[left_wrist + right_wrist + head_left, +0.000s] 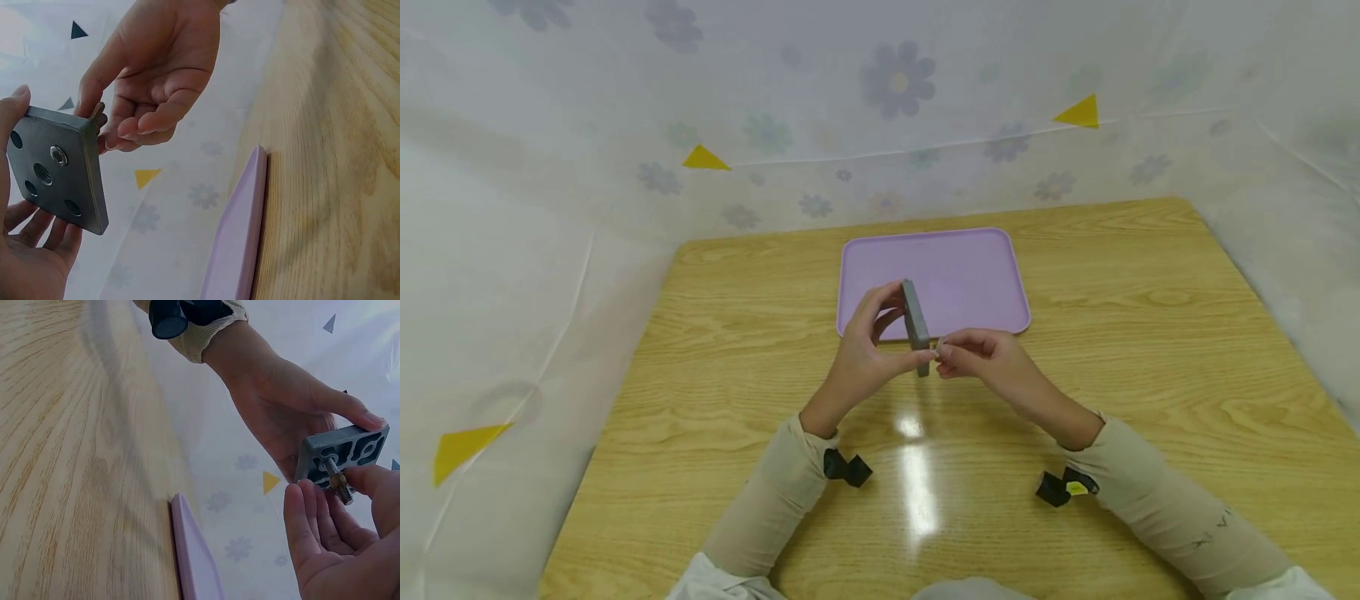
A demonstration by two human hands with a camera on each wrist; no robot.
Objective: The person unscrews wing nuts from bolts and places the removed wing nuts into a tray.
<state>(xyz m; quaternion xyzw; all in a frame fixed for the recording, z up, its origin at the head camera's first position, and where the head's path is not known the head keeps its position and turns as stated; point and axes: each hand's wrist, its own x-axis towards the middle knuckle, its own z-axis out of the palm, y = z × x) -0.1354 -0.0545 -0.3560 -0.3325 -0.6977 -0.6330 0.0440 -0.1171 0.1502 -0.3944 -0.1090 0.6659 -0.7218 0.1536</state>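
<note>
My left hand (867, 348) holds a grey square plate (914, 312) upright by its edges above the table, thumb on the near edge and fingers at the far one. In the left wrist view the plate's flat face shows several holes and a round bolt head (59, 155) in one corner. On the plate's ribbed back, the threaded bolt (332, 466) sticks out with a brass-coloured wing nut (339, 480) on it. My right hand (996, 360) pinches this nut between thumb and fingers. Its fingertips partly hide the nut.
A lilac tray (970, 283) lies on the wooden table (737, 350) beyond the hands. Pale flowered sheeting (820, 183) with yellow triangles hangs behind the table and at its sides. Black wrist devices (847, 468) sit at both sleeves.
</note>
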